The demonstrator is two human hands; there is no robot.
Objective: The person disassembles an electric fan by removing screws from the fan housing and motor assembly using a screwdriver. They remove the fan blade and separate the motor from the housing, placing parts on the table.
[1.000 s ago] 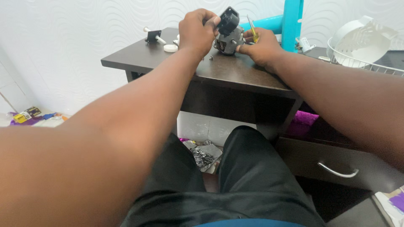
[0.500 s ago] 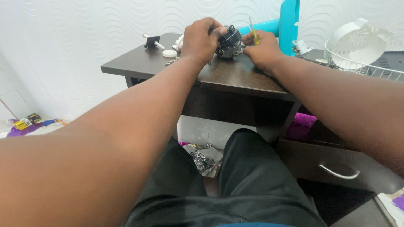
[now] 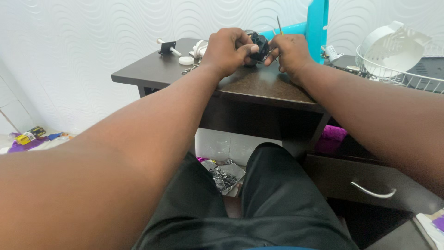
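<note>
Head view: left hand (image 3: 227,50) now covers more of the motor (image 3: 260,45).

The dark motor part (image 3: 259,44) is mostly covered by the left hand (image 3: 226,51) and right hand (image 3: 290,52); its form cannot be made out. The thin tool (image 3: 279,24) shows only its tip above the right hand. The teal post (image 3: 317,23) and white fan grille (image 3: 397,51) are cut off at the frame edges. Small metal pieces (image 3: 188,69) on the counter (image 3: 249,85) are too small to identify.
</note>
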